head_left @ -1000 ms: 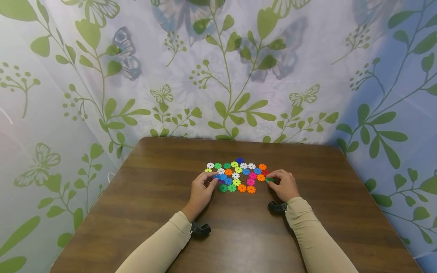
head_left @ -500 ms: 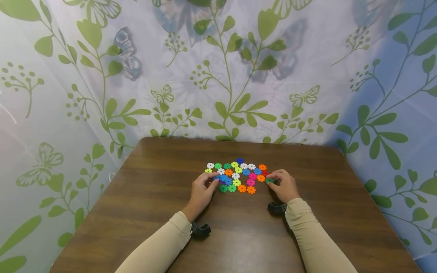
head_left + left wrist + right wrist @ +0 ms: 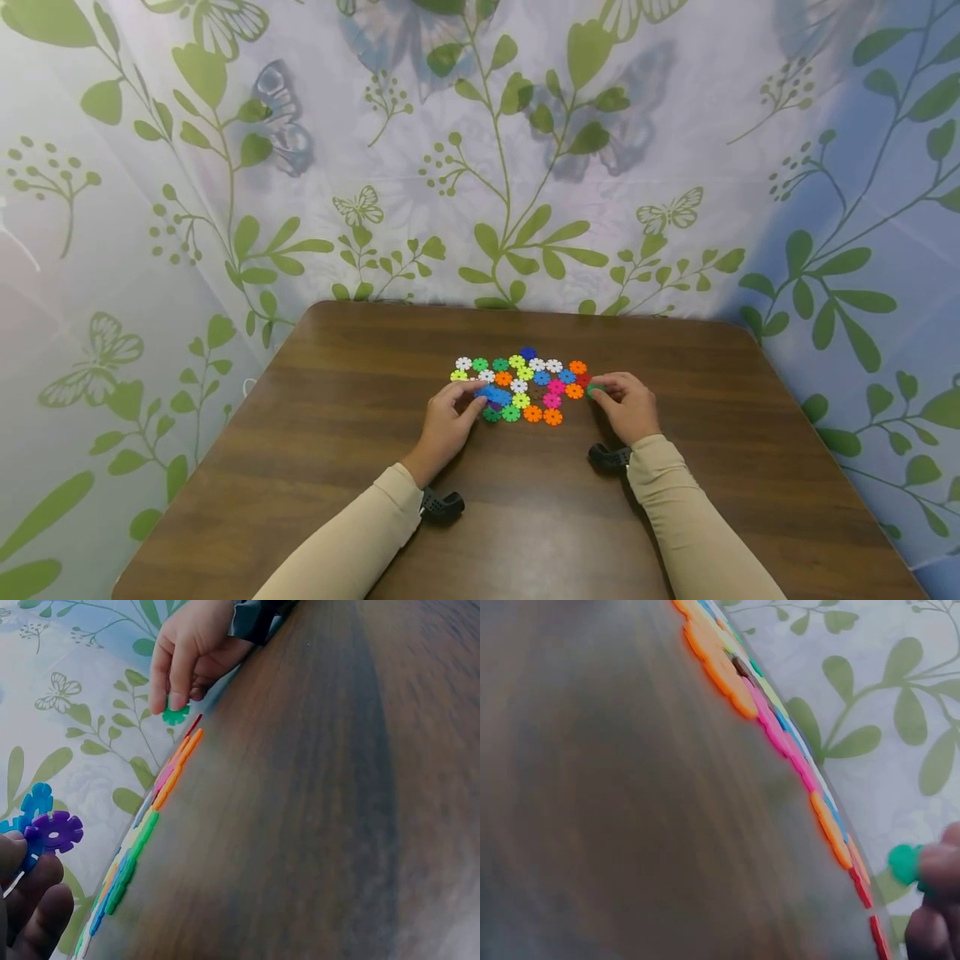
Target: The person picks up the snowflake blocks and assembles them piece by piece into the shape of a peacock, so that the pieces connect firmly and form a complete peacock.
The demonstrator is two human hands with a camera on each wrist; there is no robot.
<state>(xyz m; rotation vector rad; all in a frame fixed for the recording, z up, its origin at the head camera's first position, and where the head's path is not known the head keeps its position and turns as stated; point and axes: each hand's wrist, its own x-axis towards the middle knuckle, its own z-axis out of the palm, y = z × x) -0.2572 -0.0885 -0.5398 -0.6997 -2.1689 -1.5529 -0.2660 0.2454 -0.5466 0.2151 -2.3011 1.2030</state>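
Observation:
In the head view my left hand [image 3: 447, 422] holds blue flower-shaped notched discs [image 3: 497, 396] over the left part of a spread of similar discs. The left wrist view shows them joined at angles with a purple notched disc [image 3: 55, 833], pinched by thumb and fingers. At the right end of the spread, my right hand [image 3: 628, 408] pinches a green notched disc [image 3: 596, 391] between thumb and fingers. The right wrist view has that disc raised above the tabletop, partly covered by the fingertips. Red discs [image 3: 582, 380] lie just left of the right hand.
Flat on the brown wooden table [image 3: 525, 517] lie several loose discs, among them orange discs [image 3: 552, 417], white discs [image 3: 553, 366] and a dark blue disc [image 3: 528, 353]. Behind the table's far edge hangs a leaf-and-butterfly patterned curtain [image 3: 420, 167]. Each wrist wears a black device [image 3: 442, 506].
My left hand has shifted slightly right with the joined blue discs. The green disc in my right hand has come up a little and turned its face more toward the head camera.

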